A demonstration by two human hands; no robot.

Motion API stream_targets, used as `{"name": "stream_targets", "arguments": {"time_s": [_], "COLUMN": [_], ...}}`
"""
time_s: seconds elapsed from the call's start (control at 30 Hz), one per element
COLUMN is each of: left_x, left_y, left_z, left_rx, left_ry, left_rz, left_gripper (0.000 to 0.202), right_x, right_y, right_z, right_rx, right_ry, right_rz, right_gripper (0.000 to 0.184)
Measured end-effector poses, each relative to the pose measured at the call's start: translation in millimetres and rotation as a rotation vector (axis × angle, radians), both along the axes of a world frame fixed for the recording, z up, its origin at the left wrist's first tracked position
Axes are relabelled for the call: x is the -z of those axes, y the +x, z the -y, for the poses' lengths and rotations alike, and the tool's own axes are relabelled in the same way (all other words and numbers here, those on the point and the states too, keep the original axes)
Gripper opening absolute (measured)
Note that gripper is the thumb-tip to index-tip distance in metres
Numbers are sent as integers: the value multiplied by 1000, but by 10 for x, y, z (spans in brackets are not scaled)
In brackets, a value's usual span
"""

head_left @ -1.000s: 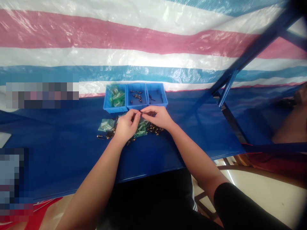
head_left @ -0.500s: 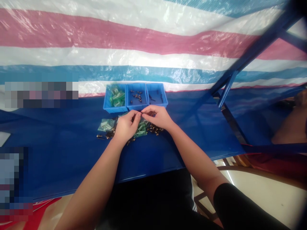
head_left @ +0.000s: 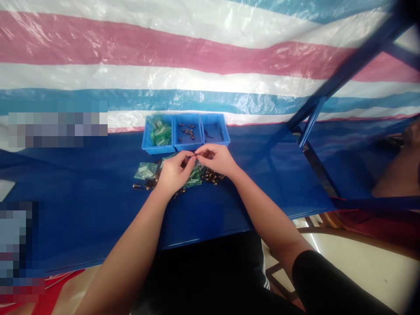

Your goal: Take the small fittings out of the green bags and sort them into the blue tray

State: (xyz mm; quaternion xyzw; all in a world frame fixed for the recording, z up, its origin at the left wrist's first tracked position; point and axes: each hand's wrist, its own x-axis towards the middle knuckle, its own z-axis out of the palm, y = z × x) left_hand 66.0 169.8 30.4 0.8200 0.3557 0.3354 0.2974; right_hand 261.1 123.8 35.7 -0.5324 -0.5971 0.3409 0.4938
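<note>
My left hand (head_left: 177, 171) and my right hand (head_left: 215, 158) meet fingertip to fingertip, each closed in a pinch. Whatever lies between the fingers is too small and hidden to name. Both hands hover over a mixed pile on the blue table (head_left: 210, 214). Green-and-clear packets (head_left: 196, 176) lie in the pile's middle, and another green packet (head_left: 146, 169) sits at its left. Small dark screw-like pieces with brassy ends (head_left: 213, 176) are heaped to the right. My hands and wrists cover part of the pile.
Three joined blue bins stand behind my hands: a left bin (head_left: 144, 139) with green packets, a middle bin (head_left: 183, 147) with small brassy pieces, a right bin (head_left: 215, 119) with thin dark pieces. A blue metal frame (head_left: 311, 122) rises at right. Another person's arm (head_left: 398, 170) shows beyond it.
My hands stay pinched together at nearly the same spot, with only a slight shift of the fingertips. The pile and bins look unchanged.
</note>
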Motion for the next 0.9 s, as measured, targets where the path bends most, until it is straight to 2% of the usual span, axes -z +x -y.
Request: {"name": "stream_targets", "arguments": {"time_s": [0.4,0.9], "left_x": [-20,-18], "left_y": [7,-5], "left_z": [3,-6], "left_rx": [-45,-33], "left_ry": [12,15], "left_rz": [-20,-14], "left_gripper": [29,28], "right_x": [4,39], "right_y": [-5,1], "right_z": [9,-8], "right_rx": [-47,11], "right_ry": [90,93], "right_rz": [127,62], "right_gripper": [18,21]}}
